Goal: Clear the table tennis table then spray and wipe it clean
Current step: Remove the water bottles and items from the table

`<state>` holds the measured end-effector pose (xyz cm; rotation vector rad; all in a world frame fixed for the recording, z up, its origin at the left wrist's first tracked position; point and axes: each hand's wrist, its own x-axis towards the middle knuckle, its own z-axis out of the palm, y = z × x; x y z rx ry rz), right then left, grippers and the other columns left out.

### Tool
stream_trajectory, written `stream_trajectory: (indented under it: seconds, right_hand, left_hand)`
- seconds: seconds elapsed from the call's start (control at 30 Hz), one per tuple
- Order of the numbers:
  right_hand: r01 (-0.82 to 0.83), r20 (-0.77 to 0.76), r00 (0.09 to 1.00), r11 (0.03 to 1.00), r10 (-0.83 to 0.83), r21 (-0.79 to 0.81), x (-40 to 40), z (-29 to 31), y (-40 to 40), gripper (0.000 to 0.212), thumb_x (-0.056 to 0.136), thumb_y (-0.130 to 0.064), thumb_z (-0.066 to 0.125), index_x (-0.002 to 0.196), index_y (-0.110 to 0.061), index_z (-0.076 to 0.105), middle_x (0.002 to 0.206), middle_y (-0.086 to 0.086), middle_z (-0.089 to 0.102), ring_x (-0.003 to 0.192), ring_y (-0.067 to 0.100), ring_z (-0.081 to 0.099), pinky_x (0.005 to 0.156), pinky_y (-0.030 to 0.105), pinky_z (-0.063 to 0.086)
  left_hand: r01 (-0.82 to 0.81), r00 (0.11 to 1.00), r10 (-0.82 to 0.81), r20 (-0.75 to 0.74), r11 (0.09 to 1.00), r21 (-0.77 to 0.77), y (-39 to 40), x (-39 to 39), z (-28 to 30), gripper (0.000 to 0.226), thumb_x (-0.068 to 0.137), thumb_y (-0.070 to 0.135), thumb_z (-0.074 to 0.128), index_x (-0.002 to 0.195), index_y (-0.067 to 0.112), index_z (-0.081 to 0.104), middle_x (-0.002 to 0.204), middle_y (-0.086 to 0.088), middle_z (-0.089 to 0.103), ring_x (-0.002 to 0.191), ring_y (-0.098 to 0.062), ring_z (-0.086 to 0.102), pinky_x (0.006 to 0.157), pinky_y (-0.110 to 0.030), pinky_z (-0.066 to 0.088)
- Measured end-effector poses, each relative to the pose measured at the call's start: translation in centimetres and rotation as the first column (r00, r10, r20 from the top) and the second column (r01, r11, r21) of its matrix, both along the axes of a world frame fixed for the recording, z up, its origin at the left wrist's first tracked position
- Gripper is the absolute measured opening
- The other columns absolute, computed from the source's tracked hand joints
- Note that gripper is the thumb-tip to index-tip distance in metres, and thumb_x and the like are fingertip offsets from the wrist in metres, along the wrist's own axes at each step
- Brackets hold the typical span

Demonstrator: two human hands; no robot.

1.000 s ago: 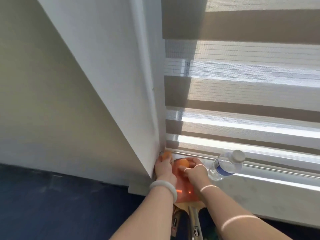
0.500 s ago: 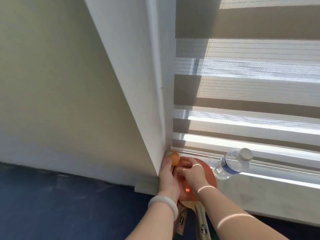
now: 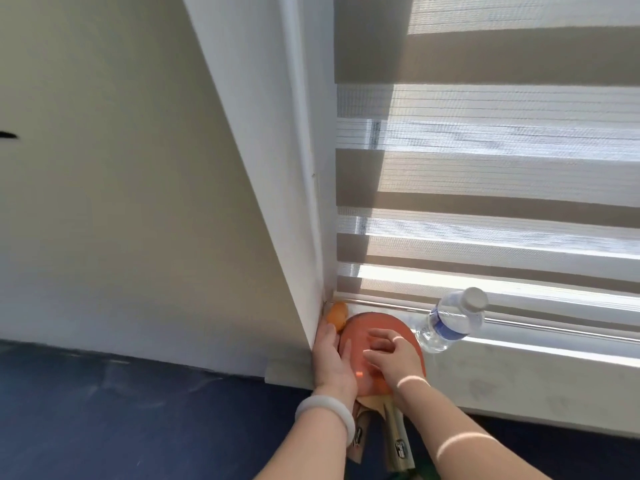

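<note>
Resting place: window sill [image 3: 519,379], its left corner against the white wall return [image 3: 277,202].
Paddles: red-faced paddle [image 3: 388,327] flat on the sill's left end, a second one under it; two wooden handles [image 3: 398,441] jut past the sill's front edge.
Ball: orange ball [image 3: 337,315] in the sill's far left corner, touching the paddle rim.
Left hand [image 3: 332,358]: fingers straight, lying along the paddle's left edge, tips at the ball; white bangle [image 3: 325,414] on the wrist.
Right hand [image 3: 391,358]: palm down on the red face, fingers loosely bent; whether it grips anything, cannot tell.
Bottle: clear water bottle [image 3: 450,323], blue label, just right of the paddle, at the sill's back edge by the blind [image 3: 485,202].
Floor: dark blue [image 3: 104,410].
</note>
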<state>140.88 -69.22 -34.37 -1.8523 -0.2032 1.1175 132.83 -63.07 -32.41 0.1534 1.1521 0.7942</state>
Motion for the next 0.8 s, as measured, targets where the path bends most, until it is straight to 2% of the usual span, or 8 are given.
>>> stream_trajectory:
  seconds: [0.13, 0.27, 0.33, 0.47, 0.6, 0.73, 0.8]
  right_hand:
    - [0.028, 0.001, 1.000, 1.000, -0.028, 0.006, 0.3, 0.2, -0.8, 0.037, 0.078, 0.009, 0.072, 0.104, -0.016, 0.066, 0.100, 0.009, 0.065, 0.086, 0.024, 0.066, 0.082, 0.040, 0.058]
    - [0.081, -0.028, 0.996, 0.996, -0.080, 0.022, 0.2, 0.2, -1.3, 0.037, 0.077, 0.015, 0.070, 0.099, -0.014, 0.067, 0.097, 0.013, 0.064, 0.085, 0.029, 0.065, 0.084, 0.047, 0.057]
    - [0.084, -0.025, 0.996, 0.996, -0.084, 0.018, 0.1, 0.1, -1.5, 0.037, 0.076, 0.015, 0.070, 0.098, -0.014, 0.068, 0.095, 0.014, 0.064, 0.083, 0.028, 0.064, 0.084, 0.047, 0.057]
    - [0.083, -0.027, 0.996, 0.997, -0.083, 0.001, 0.2, -0.1, -2.0, 0.036, 0.076, 0.014, 0.071, 0.098, -0.015, 0.067, 0.095, 0.012, 0.063, 0.087, 0.029, 0.063, 0.086, 0.046, 0.056]
    - [0.082, -0.029, 0.996, 0.997, -0.082, 0.009, 0.2, 0.3, -1.7, 0.036, 0.077, 0.013, 0.070, 0.101, -0.014, 0.066, 0.097, 0.013, 0.063, 0.088, 0.031, 0.064, 0.086, 0.047, 0.056]
    - [0.097, -0.046, 0.994, 0.995, -0.096, 0.026, -0.2, 0.7, -1.1, 0.035, 0.078, 0.014, 0.069, 0.102, -0.012, 0.065, 0.100, 0.015, 0.064, 0.084, 0.030, 0.064, 0.076, 0.039, 0.057]
    - [0.084, -0.038, 0.996, 0.996, -0.083, 0.022, -0.3, 0.9, -0.9, 0.035, 0.078, 0.013, 0.069, 0.105, -0.010, 0.065, 0.103, 0.015, 0.064, 0.085, 0.030, 0.065, 0.078, 0.040, 0.057]
  left_hand:
    - [-0.012, 1.000, 0.012, 0.011, 1.000, -0.004, -0.3, 0.0, 0.1, 0.026, 0.099, 0.018, 0.052, 0.125, 0.020, 0.055, 0.128, -0.002, 0.055, 0.130, -0.021, 0.046, 0.106, -0.036, 0.042]
    - [-0.106, 0.992, 0.109, 0.059, 0.993, -0.046, 0.6, 0.8, 0.3, 0.020, 0.099, 0.015, 0.052, 0.120, 0.013, 0.055, 0.134, -0.009, 0.053, 0.133, -0.024, 0.044, 0.113, -0.039, 0.037]
    - [-0.132, 0.989, 0.136, 0.054, 0.989, -0.060, 0.9, 1.2, 0.3, 0.019, 0.099, 0.015, 0.052, 0.117, 0.013, 0.056, 0.133, -0.008, 0.055, 0.133, -0.023, 0.044, 0.115, -0.038, 0.034]
    - [-0.124, 0.992, 0.125, 0.018, 0.991, -0.054, 0.3, 0.9, 0.5, 0.034, 0.097, 0.019, 0.055, 0.131, 0.014, 0.053, 0.136, -0.002, 0.053, 0.135, -0.018, 0.041, 0.114, -0.032, 0.031]
    - [-0.083, 0.996, 0.085, 0.031, 0.995, -0.049, -0.1, 0.1, 0.3, 0.032, 0.098, 0.025, 0.054, 0.130, 0.017, 0.053, 0.141, -0.003, 0.049, 0.139, -0.018, 0.036, 0.116, -0.034, 0.030]
    - [-0.042, 0.998, 0.043, 0.040, 0.998, -0.042, -0.3, -0.4, -0.1, 0.017, 0.099, 0.024, 0.053, 0.114, 0.020, 0.057, 0.129, -0.001, 0.050, 0.136, -0.018, 0.037, 0.113, -0.035, 0.033]
    - [-0.021, 0.999, 0.022, 0.030, 0.999, -0.043, -0.4, -0.7, -0.1, 0.020, 0.099, 0.025, 0.054, 0.118, 0.021, 0.054, 0.125, -0.001, 0.049, 0.130, -0.018, 0.040, 0.110, -0.034, 0.036]
